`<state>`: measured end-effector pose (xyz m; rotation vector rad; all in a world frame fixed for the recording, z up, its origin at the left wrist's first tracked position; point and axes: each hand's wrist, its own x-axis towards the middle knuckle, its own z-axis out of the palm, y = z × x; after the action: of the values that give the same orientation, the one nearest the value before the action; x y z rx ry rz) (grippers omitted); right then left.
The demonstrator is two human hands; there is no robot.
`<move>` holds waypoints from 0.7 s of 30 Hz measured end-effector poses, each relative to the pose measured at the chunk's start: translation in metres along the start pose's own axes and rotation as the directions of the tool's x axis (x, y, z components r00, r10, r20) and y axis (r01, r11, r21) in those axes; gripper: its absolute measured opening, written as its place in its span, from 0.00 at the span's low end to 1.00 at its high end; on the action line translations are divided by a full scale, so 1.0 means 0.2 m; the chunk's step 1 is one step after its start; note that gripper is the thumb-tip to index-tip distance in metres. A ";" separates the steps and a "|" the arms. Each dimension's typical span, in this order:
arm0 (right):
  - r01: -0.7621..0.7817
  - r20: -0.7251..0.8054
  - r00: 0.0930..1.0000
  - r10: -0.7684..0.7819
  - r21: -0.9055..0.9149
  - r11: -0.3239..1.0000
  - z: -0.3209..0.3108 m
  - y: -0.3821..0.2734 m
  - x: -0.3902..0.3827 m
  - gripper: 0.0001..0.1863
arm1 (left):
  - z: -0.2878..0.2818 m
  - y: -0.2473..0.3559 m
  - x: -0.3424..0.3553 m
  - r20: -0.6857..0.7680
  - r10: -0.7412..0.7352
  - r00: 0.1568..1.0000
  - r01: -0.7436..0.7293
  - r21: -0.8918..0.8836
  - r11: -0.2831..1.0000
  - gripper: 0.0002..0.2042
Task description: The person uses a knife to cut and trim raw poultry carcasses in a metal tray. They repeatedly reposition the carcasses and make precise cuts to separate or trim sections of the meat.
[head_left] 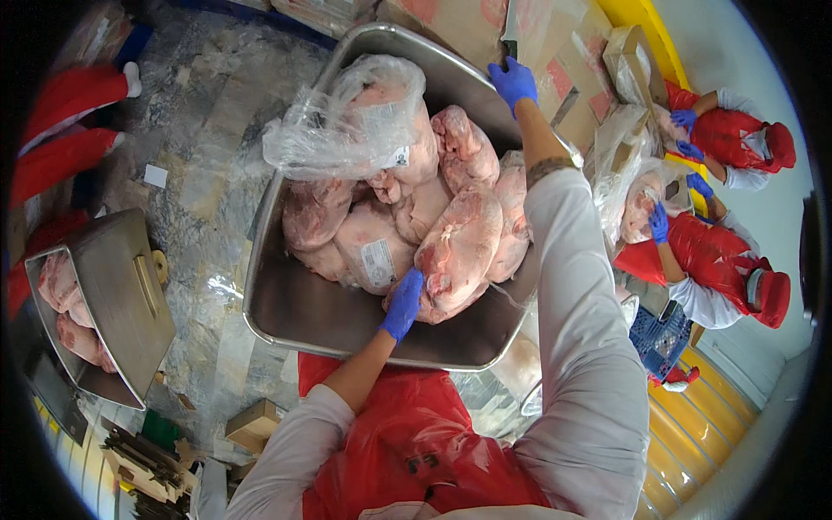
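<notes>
Grey, blotched floor (199, 130) of a workroom, strewn with film-like sheeting; an orange-yellow slatted panel (706, 416) stands at lower right. Main vessel: deep rectangular stainless-steel tub (347, 329), corners rounded, set directly before the person, who wears a red plastic apron (390, 433) over white sleeves. Brown cardboard (442, 26), marked with reddish patches, lies beyond the tub's far edge. Contents: heap of large, pale-pink raw meat cuts (360, 234), some overlapping. Second steel tub (130, 295), at left, tilted in view, also holding meat. Two co-workers at right, in red caps and red aprons, blue-gloved, handling meat near plastic sheeting. Clear crumpled plastic bag (325, 130), draped over the heap's upper-left part. Blue perforated plastic crate (660, 342), lower right. Long oval pink meat cut (464, 238), on the near right side of the heap, inside the main tub. Left hand (403, 308), blue-gloved: touching the lower end of this cut; whether the fingers clench it cannot be told. Right hand (515, 82), blue-gloved, at the tub's far right edge: fingers curled around a black handle (510, 49). White printed label (378, 263), on a cut at centre.
</notes>
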<state>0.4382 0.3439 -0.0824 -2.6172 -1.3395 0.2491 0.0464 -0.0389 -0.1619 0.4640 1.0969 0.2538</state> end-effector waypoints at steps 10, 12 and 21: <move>0.088 0.468 0.882 -0.064 -0.029 0.996 0.14 0.58 -0.84 0.22 | 0.14 0.08 -0.06 0.072 -0.499 0.864 0.481 -0.412 0.774 0.34; -0.106 0.641 0.755 -0.136 0.324 0.940 0.24 0.73 -0.96 0.23 | 0.16 0.05 -0.06 0.093 -0.514 0.853 0.494 -0.460 0.737 0.35; -0.428 0.635 0.739 -0.225 0.701 0.570 0.36 0.82 -1.10 0.22 | 0.21 -0.14 0.00 0.066 -0.298 0.952 0.261 -0.682 0.683 0.29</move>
<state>0.4225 0.0770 -0.1787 -1.7664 -0.8070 1.5679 0.0828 -0.0740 -0.1597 -0.3882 1.0213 0.3793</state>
